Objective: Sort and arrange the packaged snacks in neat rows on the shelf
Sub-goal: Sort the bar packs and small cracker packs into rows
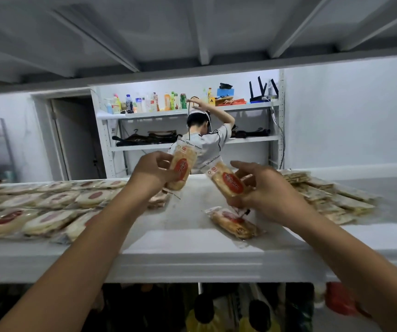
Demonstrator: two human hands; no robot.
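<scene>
My left hand [153,172] grips a clear snack pack [181,168] of pale crackers with a red oval label, held upright above the white shelf [192,245]. My right hand [268,190] holds a second pack of the same kind [228,182], tilted, just right of the first. A third pack [234,224] lies loose on the shelf below my right hand. Rows of like packs [48,207] cover the shelf's left part. A stack of greenish flat packs [329,197] lies at the right.
A shelf board hangs low overhead. Behind the shelf a person [207,142] stands at a white rack [187,111] with bottles on top. A dark doorway [77,137] is at the back left. Bottles and red bags sit on the level below [252,312].
</scene>
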